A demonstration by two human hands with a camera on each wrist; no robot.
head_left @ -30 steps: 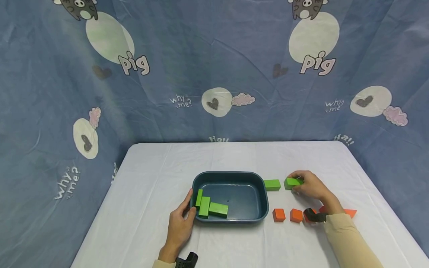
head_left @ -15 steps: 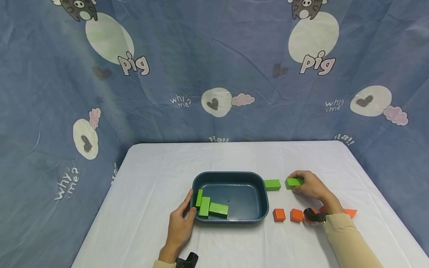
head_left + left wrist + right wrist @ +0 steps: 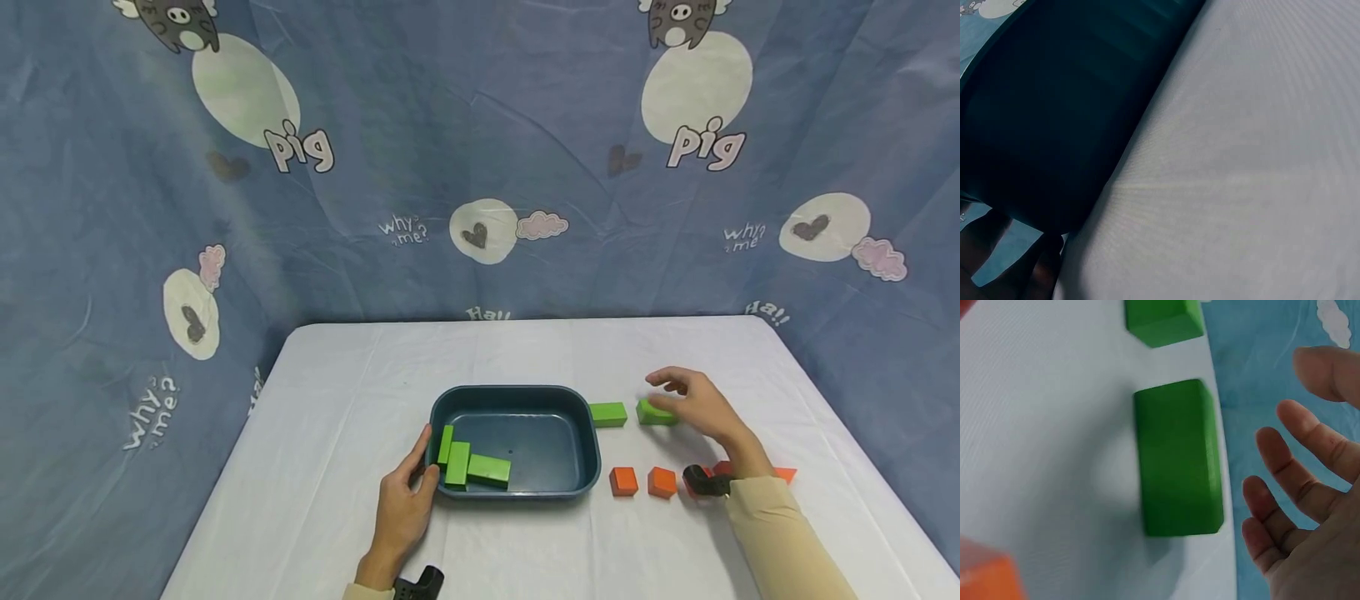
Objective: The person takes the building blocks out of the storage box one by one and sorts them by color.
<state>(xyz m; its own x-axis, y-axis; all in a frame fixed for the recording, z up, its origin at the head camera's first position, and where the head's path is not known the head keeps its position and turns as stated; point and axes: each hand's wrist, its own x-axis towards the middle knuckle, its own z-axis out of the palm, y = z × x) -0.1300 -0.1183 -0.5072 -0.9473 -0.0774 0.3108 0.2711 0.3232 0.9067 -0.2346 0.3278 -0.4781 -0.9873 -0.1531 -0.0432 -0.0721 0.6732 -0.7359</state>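
The person's right hand (image 3: 693, 404) is hovering over the outer green block (image 3: 657, 415) on the white table (image 3: 517, 550), and the step in hand is probably one of placing or taking up this block; the current views are not settling which. If a lift is being intended, the next move is calling for lowering the hand and bringing thumb and fingers together across the block's narrow width. The right hand is holding nothing: its thumb and fingers are spreading apart, loosely bent. In the head view the thumb is overlapping the block's top, while in the right wrist view the block is lying apart from the fingers (image 3: 1272, 450), with a strip of background showing between. The block is lying flat to the right of the tray (image 3: 543, 450), just beyond the inner green block (image 3: 609, 415), which is sitting beside the tray's wall. The left hand (image 3: 405, 504) is resting against the tray's left side, its fingers mostly straight and touching the outer wall, seemingly steadying it. Inside, three green blocks (image 3: 457, 464) are grouping at the near left, while orange cubes (image 3: 623, 482) are standing nearer the person, some partly hidden by the right wrist.
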